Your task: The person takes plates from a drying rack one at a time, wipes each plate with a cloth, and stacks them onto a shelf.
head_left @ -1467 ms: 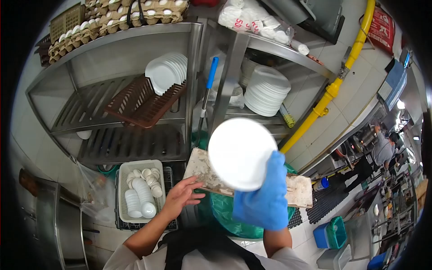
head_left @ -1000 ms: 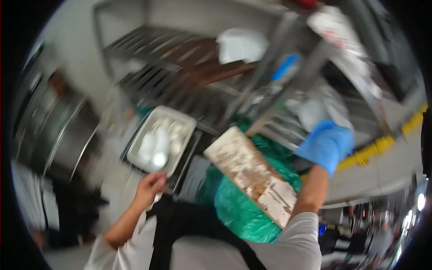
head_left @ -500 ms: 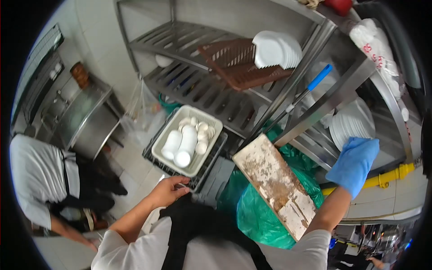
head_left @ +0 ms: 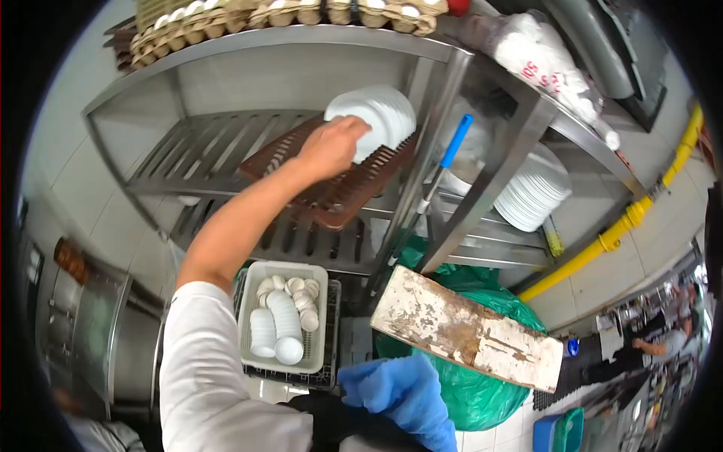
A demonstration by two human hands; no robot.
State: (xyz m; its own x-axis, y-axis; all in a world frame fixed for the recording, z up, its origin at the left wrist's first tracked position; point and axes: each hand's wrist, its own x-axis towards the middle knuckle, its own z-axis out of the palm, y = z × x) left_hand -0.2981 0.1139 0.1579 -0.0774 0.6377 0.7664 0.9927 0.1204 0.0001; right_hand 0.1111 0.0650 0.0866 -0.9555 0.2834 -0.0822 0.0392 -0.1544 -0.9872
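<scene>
My left hand (head_left: 337, 145) reaches up to the middle shelf, its fingers closed at the edge of the front white plate (head_left: 384, 113). Several such plates stand on edge in a brown plastic rack (head_left: 331, 215). Low in front of my body is a blue cloth (head_left: 399, 392). It covers my right hand, whose fingers are hidden beneath it. A pale plastic basket (head_left: 321, 331) holds stacked white bowls (head_left: 289, 331) and small cups (head_left: 305, 297), below my left forearm.
A stack of white plates (head_left: 535, 188) stands on the right shelf behind a metal post (head_left: 489, 181). A blue-handled pole (head_left: 456, 142) leans nearby. A worn board (head_left: 467, 331) lies across green bags (head_left: 482, 395). Egg trays (head_left: 286, 16) line the top shelf; a yellow pipe (head_left: 617, 233) runs right.
My left hand has risen from beside the basket to the plates in the brown rack. The blue cloth has moved from the right-hand plate stack to in front of my body. My view has turned.
</scene>
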